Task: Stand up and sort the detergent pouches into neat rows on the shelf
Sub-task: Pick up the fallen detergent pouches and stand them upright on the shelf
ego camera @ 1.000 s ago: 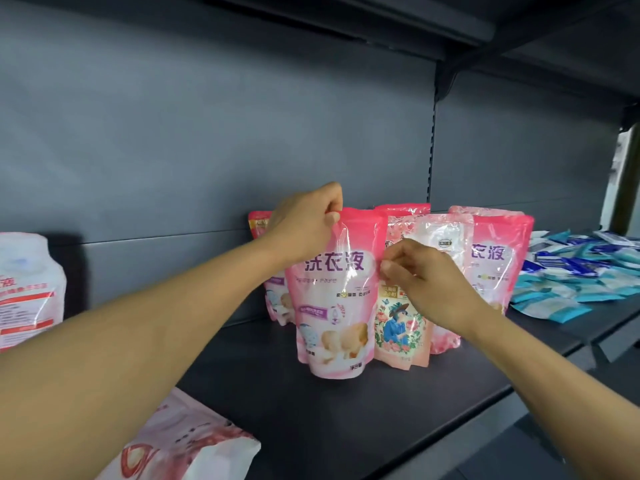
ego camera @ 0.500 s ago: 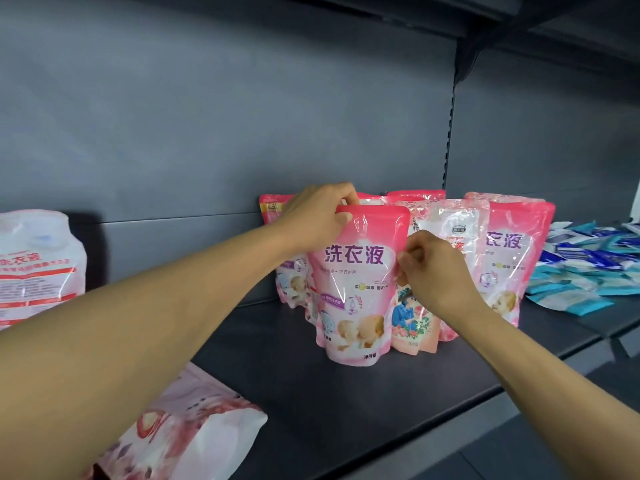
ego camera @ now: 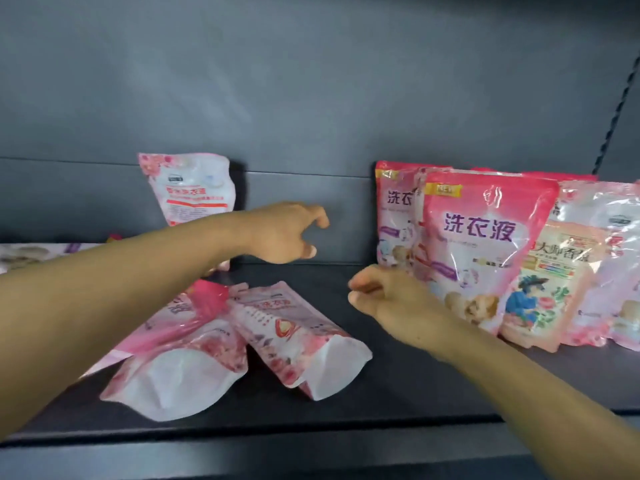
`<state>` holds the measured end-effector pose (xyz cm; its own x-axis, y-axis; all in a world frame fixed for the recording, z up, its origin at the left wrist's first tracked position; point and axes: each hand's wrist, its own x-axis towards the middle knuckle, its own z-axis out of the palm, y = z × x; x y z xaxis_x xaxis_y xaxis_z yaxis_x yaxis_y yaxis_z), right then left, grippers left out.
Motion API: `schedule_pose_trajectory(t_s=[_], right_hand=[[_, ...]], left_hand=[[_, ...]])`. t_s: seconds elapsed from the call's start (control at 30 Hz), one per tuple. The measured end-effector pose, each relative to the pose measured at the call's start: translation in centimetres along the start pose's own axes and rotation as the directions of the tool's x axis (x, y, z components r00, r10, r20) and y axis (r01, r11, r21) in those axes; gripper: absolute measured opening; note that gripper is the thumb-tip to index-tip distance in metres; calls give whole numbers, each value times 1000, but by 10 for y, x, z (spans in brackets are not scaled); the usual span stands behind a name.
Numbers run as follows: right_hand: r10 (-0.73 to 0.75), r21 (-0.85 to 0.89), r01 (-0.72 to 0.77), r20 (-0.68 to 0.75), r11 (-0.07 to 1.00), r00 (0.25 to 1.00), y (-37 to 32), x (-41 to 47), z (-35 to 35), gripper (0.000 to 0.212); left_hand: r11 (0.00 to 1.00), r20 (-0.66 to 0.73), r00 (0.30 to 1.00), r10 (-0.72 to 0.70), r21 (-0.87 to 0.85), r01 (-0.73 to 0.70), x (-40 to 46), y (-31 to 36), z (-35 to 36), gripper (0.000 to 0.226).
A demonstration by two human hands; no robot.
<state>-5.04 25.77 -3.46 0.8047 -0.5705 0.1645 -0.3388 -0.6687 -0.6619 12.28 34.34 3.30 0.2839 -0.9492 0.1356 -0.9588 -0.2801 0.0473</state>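
Note:
Several pink detergent pouches stand upright at the right of the dark shelf (ego camera: 346,420); the front pink pouch (ego camera: 485,244) has purple characters, and an orange floral pouch (ego camera: 550,292) stands beside it. Two pouches lie flat at the left front, one pink (ego camera: 180,362) and one with a white base (ego camera: 304,344). A white and pink pouch (ego camera: 190,188) leans on the back wall. My left hand (ego camera: 280,237) hovers above the shelf with loosely curled fingers, holding nothing. My right hand (ego camera: 384,296) hangs empty just left of the front pink pouch, fingers relaxed.
The grey back panel (ego camera: 311,98) closes the shelf behind. A slotted upright (ego camera: 620,109) runs down the far right. Another flat pouch (ego camera: 31,254) lies at the far left edge. Bare shelf shows between the leaning pouch and the standing group.
Both hands have let go of the front pink pouch, which stays standing. They have swung left, toward the lying pouches, and the view has turned left and closer.

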Motion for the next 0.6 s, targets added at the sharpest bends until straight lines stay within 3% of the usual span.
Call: schedule_pose_trajectory(t_s=[0.17, 0.27, 0.37, 0.47, 0.6], right_hand=[[195, 45, -205, 166, 978, 967, -6, 48, 40, 29], [282, -27, -283, 212, 959, 936, -12, 68, 50, 17], [372, -57, -369, 198, 928, 907, -13, 86, 57, 26], [422, -33, -426, 222, 904, 879, -21, 96, 61, 23], [428, 165, -471, 240, 867, 872, -28, 95, 59, 25]], left_hand=[[981, 174, 965, -195, 22, 194, -32, -64, 23, 45], [970, 184, 955, -234, -14, 241, -38, -98, 33, 37], [973, 215, 955, -203, -65, 222, -39, -116, 30, 42], [980, 258, 958, -123, -118, 158, -38, -128, 29, 46], [998, 355, 935, -10, -52, 30, -31, -139, 34, 24]])
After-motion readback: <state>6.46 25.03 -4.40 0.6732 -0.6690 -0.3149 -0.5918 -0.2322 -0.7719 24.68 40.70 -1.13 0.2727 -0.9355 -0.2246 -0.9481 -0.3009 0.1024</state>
